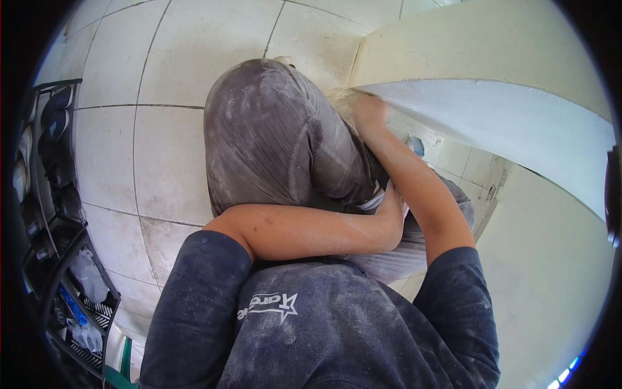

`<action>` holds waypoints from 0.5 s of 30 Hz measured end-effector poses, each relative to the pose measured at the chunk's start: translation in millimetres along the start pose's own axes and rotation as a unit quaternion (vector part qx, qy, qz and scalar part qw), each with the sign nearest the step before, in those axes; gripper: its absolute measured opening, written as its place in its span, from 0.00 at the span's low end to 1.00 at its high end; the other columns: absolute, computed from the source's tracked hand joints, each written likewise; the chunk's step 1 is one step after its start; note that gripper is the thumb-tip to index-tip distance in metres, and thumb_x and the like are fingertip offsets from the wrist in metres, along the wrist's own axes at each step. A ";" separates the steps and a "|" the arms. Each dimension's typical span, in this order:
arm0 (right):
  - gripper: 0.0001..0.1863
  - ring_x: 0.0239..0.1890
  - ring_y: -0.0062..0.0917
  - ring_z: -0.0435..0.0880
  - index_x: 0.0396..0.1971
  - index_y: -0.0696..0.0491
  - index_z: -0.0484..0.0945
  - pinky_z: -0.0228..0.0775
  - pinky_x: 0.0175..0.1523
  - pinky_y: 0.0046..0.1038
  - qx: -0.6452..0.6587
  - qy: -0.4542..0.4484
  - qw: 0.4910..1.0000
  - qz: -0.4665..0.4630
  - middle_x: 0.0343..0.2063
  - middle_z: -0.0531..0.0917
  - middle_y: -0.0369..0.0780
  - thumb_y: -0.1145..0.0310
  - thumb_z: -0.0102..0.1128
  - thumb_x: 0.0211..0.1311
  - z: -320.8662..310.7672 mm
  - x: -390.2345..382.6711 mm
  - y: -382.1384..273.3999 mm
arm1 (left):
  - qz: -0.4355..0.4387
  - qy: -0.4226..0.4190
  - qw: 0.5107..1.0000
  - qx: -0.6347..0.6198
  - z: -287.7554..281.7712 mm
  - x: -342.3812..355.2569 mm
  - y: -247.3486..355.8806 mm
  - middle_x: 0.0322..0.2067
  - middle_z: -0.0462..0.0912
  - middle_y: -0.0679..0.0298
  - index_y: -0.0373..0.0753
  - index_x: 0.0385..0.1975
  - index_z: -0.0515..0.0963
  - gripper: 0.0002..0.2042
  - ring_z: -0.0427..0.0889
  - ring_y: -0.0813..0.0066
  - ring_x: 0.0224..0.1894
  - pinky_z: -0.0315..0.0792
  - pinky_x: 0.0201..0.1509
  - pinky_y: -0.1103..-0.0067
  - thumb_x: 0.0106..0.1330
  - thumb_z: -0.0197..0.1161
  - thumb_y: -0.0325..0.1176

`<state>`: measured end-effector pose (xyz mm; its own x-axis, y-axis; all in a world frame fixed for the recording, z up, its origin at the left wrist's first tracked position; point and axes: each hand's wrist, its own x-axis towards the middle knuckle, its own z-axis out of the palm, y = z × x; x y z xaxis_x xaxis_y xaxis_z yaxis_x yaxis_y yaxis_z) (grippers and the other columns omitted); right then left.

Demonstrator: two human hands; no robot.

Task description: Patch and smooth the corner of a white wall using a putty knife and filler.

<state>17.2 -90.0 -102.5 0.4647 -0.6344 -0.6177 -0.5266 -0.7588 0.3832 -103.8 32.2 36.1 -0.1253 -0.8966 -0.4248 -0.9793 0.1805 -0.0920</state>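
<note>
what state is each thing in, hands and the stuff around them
Right hand: near the pale wall, grip unclear
Left hand: partly hidden, grip unclear
Grey trousers: dusty, bent at the knee
Dark shirt: dusty
Floor tiles: smudged
Black rack: loaded

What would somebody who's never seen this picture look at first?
Probably the big grey trouser knee, smeared with pale dust, in the upper middle, above the dusty dark T-shirt at the bottom. Next might come the bare arms: the left one crosses the lap, and the right one reaches up to a curled right hand beside the pale wall. At the far left stands a black rack.
</note>
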 end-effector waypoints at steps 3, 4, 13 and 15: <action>0.12 0.38 0.36 0.83 0.32 0.54 0.82 0.76 0.39 0.34 -0.013 0.071 0.985 -0.154 0.37 0.82 0.47 0.69 0.49 0.53 -8.4 -15.0 15.8 | 0.028 -0.019 0.986 -0.164 -6.5 -5.7 -11.5 0.67 0.47 0.60 0.41 0.66 0.50 0.31 0.47 0.60 0.68 0.44 0.68 0.62 0.63 0.50 0.37; 0.13 0.38 0.38 0.83 0.30 0.55 0.82 0.75 0.42 0.35 0.021 0.075 0.988 -0.133 0.36 0.82 0.47 0.69 0.48 0.52 -13.7 -20.2 22.4 | 0.030 -0.020 0.981 -0.191 -7.7 -7.0 -14.1 0.67 0.46 0.58 0.41 0.66 0.49 0.32 0.47 0.60 0.68 0.44 0.68 0.63 0.62 0.51 0.36; 0.16 0.46 0.35 0.80 0.38 0.57 0.80 0.72 0.48 0.35 0.008 -0.106 0.994 -0.009 0.44 0.79 0.49 0.68 0.47 0.53 -14.9 -14.3 94.5 | -0.018 0.025 0.986 -0.162 1.2 -3.0 -9.5 0.68 0.43 0.55 0.42 0.67 0.44 0.36 0.45 0.61 0.69 0.46 0.67 0.66 0.59 0.55 0.33; 0.17 0.50 0.33 0.78 0.43 0.52 0.79 0.72 0.49 0.35 -0.010 -0.062 0.997 0.038 0.48 0.78 0.43 0.66 0.49 0.55 1.6 -6.6 85.0 | -0.019 0.023 0.985 -0.171 1.6 -2.0 -6.6 0.68 0.43 0.55 0.43 0.67 0.44 0.35 0.45 0.61 0.69 0.46 0.67 0.66 0.61 0.53 0.35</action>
<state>-31.8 -150.1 -67.0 0.3319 -0.6689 -0.6651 -0.5424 -0.7122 0.4456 -96.9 33.5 36.1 -0.0872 -0.9189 -0.3847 -0.9786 0.0067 0.2057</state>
